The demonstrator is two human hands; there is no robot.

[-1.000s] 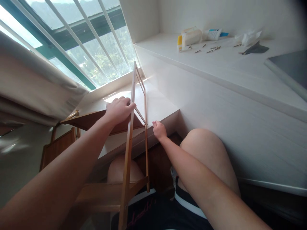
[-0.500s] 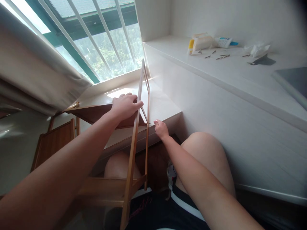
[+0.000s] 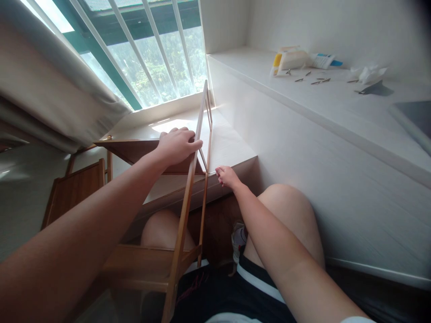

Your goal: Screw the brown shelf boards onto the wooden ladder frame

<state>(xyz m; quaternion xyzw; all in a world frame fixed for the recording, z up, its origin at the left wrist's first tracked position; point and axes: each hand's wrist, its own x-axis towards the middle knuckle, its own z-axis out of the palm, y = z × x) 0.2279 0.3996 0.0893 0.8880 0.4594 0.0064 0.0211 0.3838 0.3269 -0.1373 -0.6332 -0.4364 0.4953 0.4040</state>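
My left hand point(image 3: 177, 144) is closed over the long rail of a wooden frame point(image 3: 183, 213), its thumb on the near side. A brown wooden panel point(image 3: 144, 154) joins the frame and extends left under my left forearm. My right hand point(image 3: 227, 176) is pinched just right of the frame's thinner rail point(image 3: 204, 202), at the height of the panel's corner. From its fingertips a thin metal rod point(image 3: 213, 172), perhaps a hex key, points at that rail. Whether its tip sits in the wood is too small to tell.
Several small metal screws point(image 3: 315, 82), a plastic bag point(image 3: 294, 57), a tube point(image 3: 322, 60) and crumpled plastic point(image 3: 368, 74) lie on the white ledge point(image 3: 256, 74) at right. A barred window point(image 3: 158, 67) and curtain point(image 3: 57, 85) are ahead. My knees flank the frame.
The view has shifted slightly. My right hand's fingers have turned and opened a little around the thin metal rod. My left hand keeps its hold on the frame.
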